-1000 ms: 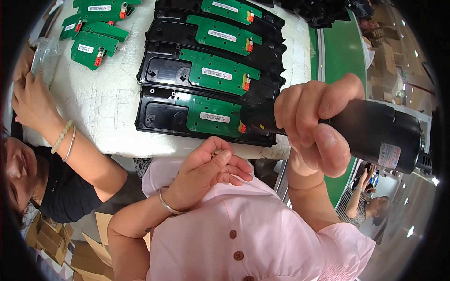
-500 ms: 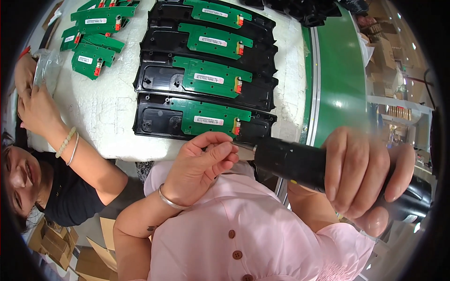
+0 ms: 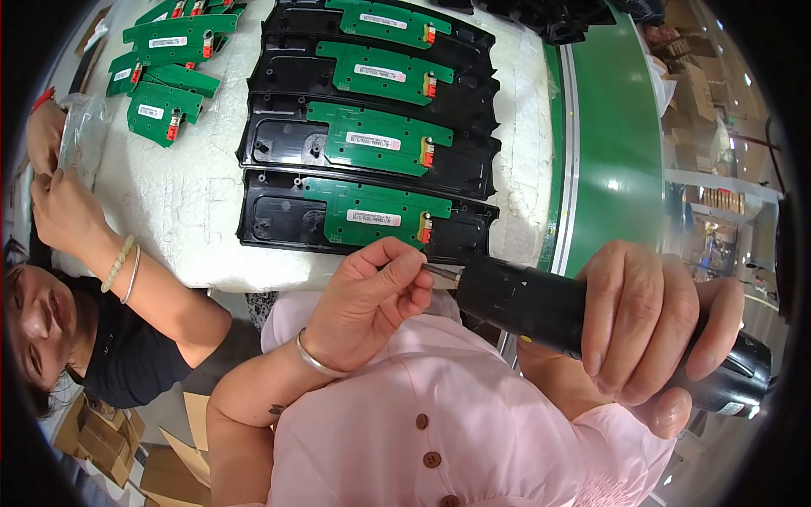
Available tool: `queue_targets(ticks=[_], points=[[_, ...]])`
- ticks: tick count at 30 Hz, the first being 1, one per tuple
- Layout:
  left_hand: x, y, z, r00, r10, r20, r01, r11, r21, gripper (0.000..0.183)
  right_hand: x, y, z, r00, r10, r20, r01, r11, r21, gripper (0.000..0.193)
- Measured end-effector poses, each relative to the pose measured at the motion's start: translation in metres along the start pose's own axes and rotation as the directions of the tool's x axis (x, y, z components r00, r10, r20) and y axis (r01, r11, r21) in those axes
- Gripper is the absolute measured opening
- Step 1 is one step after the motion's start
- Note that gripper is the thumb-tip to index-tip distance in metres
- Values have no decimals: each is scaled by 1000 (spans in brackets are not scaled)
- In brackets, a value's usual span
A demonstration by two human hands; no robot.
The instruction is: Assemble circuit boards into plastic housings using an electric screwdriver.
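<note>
My right hand (image 3: pixel 646 321) is wrapped round a black electric screwdriver (image 3: pixel 524 304), held almost level with its bit pointing left. The slim metal bit (image 3: pixel 443 272) reaches the fingertips of my left hand (image 3: pixel 380 291). Thumb and forefinger there are pinched together at the bit's tip; whatever small thing they hold is hidden. Just beyond my left hand lies the nearest black plastic housing (image 3: pixel 279 221), with a green circuit board (image 3: pixel 372 203) in it. The board carries a white label and a red-and-white connector (image 3: pixel 425 228).
More black housings with green boards (image 3: pixel 380 139) lie in a row behind, on a white foam-like surface (image 3: pixel 198 220). Loose boards (image 3: pixel 165 114) are piled at far left. A co-worker's hands (image 3: pixel 68 203) hold a clear plastic bag (image 3: pixel 83 139). A green strip (image 3: pixel 612 152) runs at right.
The screwdriver and my right hand have shifted slightly, and more of the bit shows at my left fingertips. The co-worker's hand has moved a little on the bag.
</note>
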State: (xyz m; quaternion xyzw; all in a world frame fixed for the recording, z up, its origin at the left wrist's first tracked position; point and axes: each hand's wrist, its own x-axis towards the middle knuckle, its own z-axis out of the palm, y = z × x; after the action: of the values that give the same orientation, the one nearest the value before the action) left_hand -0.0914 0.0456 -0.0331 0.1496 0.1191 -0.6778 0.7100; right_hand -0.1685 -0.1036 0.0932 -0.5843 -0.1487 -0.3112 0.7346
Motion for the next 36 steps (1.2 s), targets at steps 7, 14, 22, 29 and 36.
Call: queue_targets(ticks=[7, 14, 22, 29, 36], points=[[-4, -5, 21, 993, -121, -1, 121, 989, -85, 33, 5, 28, -4, 990, 56, -127, -81, 978, -194, 22], [-10, 1, 4, 983, -179, -46, 184, 966, 179, 35, 11, 50, -14, 944, 176, -278, -251, 932, -263, 26], [-7, 0, -6, 992, -126, 5, 120, 957, 264, 17, 21, 60, -16, 941, 258, -220, -308, 922, -234, 19], [-2, 4, 14, 995, -60, -77, 72, 983, 167, 12, 34, 59, -10, 916, 340, -212, -390, 880, -273, 17], [-3, -1, -5, 999, -8, -47, 9, 1000, 17, 14, 16, 28, 0, 982, 169, -90, -182, 969, -166, 23]])
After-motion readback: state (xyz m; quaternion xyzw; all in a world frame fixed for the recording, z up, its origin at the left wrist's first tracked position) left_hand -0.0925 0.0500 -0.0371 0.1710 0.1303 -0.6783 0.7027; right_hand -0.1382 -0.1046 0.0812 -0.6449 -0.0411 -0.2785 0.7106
